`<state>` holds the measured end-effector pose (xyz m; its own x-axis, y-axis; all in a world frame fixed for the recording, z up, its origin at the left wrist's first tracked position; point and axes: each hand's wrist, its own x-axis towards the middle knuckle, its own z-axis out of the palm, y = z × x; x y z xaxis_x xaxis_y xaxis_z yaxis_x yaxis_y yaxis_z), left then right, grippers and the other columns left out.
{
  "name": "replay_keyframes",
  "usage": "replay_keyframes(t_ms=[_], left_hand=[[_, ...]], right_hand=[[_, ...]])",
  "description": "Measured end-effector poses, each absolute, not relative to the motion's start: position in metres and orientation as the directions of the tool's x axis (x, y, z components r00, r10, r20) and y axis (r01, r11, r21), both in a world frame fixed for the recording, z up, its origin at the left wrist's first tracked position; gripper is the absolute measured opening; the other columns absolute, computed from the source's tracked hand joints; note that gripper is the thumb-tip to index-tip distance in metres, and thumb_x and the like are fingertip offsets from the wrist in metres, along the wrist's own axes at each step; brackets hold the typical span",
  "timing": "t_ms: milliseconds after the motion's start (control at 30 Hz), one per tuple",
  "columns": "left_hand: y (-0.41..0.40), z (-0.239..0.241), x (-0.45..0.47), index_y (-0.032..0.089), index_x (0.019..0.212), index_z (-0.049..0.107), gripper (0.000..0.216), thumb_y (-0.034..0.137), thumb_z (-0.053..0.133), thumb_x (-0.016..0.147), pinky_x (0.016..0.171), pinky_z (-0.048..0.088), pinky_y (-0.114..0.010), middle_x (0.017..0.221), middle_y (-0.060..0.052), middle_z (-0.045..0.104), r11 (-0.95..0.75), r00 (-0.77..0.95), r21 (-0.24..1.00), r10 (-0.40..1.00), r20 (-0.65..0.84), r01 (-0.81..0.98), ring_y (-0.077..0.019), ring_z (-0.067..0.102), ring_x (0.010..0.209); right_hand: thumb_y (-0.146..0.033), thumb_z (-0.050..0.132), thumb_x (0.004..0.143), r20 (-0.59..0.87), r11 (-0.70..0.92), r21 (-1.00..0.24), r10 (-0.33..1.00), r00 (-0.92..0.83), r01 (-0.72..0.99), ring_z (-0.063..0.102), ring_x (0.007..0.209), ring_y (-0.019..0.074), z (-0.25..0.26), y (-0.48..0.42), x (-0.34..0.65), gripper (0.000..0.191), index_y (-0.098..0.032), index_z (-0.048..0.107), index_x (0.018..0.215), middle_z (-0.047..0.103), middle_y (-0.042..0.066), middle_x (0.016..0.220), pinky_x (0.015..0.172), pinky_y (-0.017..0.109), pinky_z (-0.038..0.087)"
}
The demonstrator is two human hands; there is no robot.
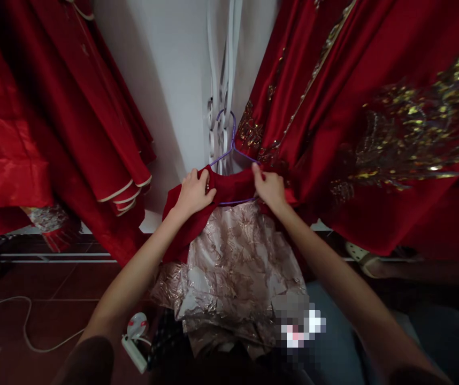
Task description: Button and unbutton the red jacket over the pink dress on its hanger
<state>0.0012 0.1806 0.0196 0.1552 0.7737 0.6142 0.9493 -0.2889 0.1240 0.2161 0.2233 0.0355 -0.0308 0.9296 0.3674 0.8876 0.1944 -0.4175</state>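
Note:
A red garment [233, 187] hangs over a purple clothes hanger [234, 140], whose hook rises beside white straps. My left hand [196, 191] closes on the garment's left shoulder, thumb pointing inward. On the other shoulder my right hand [269, 187] pinches the red cloth near the collar, thumb up. Below the hanger's lower bar a shiny pinkish-beige patterned cloth [241, 256] spreads down toward me; I cannot tell whether it is part of the same garment.
Red garments [109, 139] hang at the left, and red ones with gold sequins [406, 117] at the right. White straps with rings [223, 64] dangle in front of a pale wall. A white power strip [134, 353] and a cable [29, 331] lie on the tiled floor. A foot in a clog [364, 259] shows at right.

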Motion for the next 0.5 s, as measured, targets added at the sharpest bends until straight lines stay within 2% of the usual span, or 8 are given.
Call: replay_keyframes(t_ms=[100, 167, 233, 300, 367, 433, 500], left_hand=[[0.178, 0.019, -0.001, 0.018, 0.096, 0.046, 0.022, 0.031, 0.054, 0.080, 0.079, 0.040, -0.045, 0.095, -0.014, 0.047, -0.270, 0.137, 0.117, 0.760, 0.635, 0.956, -0.0334, 0.049, 0.093], [0.177, 0.020, -0.006, 0.019, 0.095, 0.046, 0.021, 0.030, 0.055, 0.080, 0.080, 0.040, -0.045, 0.096, -0.013, 0.046, -0.265, 0.120, 0.128, 0.748, 0.653, 0.956, -0.0329, 0.049, 0.094], [0.176, 0.021, -0.012, 0.020, 0.090, 0.045, 0.017, 0.025, 0.056, 0.078, 0.081, 0.041, -0.045, 0.096, -0.012, 0.046, -0.286, 0.117, 0.152, 0.741, 0.661, 0.946, -0.0309, 0.049, 0.094], [0.174, 0.022, -0.018, 0.020, 0.084, 0.045, 0.015, 0.018, 0.056, 0.075, 0.084, 0.041, -0.044, 0.099, -0.012, 0.046, -0.308, 0.113, 0.176, 0.730, 0.674, 0.935, -0.0301, 0.049, 0.097], [0.169, 0.021, -0.022, 0.020, 0.081, 0.044, 0.016, 0.015, 0.057, 0.072, 0.086, 0.041, -0.046, 0.106, -0.013, 0.044, -0.298, 0.078, 0.196, 0.709, 0.701, 0.934, -0.0317, 0.046, 0.104], [0.161, 0.020, -0.026, 0.020, 0.079, 0.044, 0.019, 0.014, 0.059, 0.070, 0.086, 0.041, -0.047, 0.110, -0.013, 0.043, -0.260, 0.015, 0.234, 0.699, 0.715, 0.937, -0.0329, 0.045, 0.106], [0.151, 0.017, -0.029, 0.021, 0.080, 0.043, 0.019, 0.014, 0.058, 0.071, 0.082, 0.042, -0.045, 0.102, -0.011, 0.047, -0.233, -0.044, 0.318, 0.740, 0.671, 0.919, -0.0296, 0.049, 0.098]], right_hand=[[-0.064, 0.004, 0.089, 0.353, 0.317, -0.404, 0.919, -0.174, 0.858, 0.063, 0.086, 0.0266, 0.018, 0.194, 0.168, 0.074, -0.019, 0.062, 0.080, 0.070, 0.011, 0.085, 0.075, 0.030, 0.042], [-0.059, 0.002, 0.091, 0.312, 0.444, -0.388, 0.888, -0.338, 0.807, 0.061, 0.093, 0.0299, 0.003, 0.175, 0.149, 0.073, -0.019, 0.062, 0.091, 0.069, 0.010, 0.084, 0.076, 0.032, 0.043], [-0.058, 0.007, 0.091, 0.293, 0.492, -0.429, 0.869, -0.399, 0.757, 0.060, 0.096, 0.0330, -0.009, 0.162, 0.148, 0.065, -0.020, 0.060, 0.102, 0.069, 0.009, 0.086, 0.077, 0.035, 0.043], [-0.056, 0.014, 0.091, 0.274, 0.477, -0.464, 0.879, -0.391, 0.747, 0.058, 0.102, 0.0338, -0.013, 0.155, 0.164, 0.055, -0.024, 0.052, 0.115, 0.067, 0.008, 0.098, 0.081, 0.037, 0.043], [-0.052, 0.020, 0.091, 0.223, 0.414, -0.456, 0.910, -0.349, 0.788, 0.055, 0.107, 0.0320, -0.010, 0.153, 0.189, 0.049, -0.027, 0.037, 0.130, 0.062, 0.008, 0.113, 0.084, 0.038, 0.042], [-0.047, 0.029, 0.090, 0.198, 0.365, -0.444, 0.931, -0.307, 0.819, 0.055, 0.107, 0.0298, -0.001, 0.154, 0.216, 0.053, -0.028, 0.019, 0.138, 0.058, 0.009, 0.119, 0.085, 0.038, 0.042], [-0.038, 0.039, 0.088, 0.293, 0.423, -0.464, 0.903, -0.316, 0.778, 0.057, 0.104, 0.0278, 0.007, 0.157, 0.238, 0.055, -0.027, 0.020, 0.138, 0.058, 0.009, 0.116, 0.087, 0.036, 0.042]])
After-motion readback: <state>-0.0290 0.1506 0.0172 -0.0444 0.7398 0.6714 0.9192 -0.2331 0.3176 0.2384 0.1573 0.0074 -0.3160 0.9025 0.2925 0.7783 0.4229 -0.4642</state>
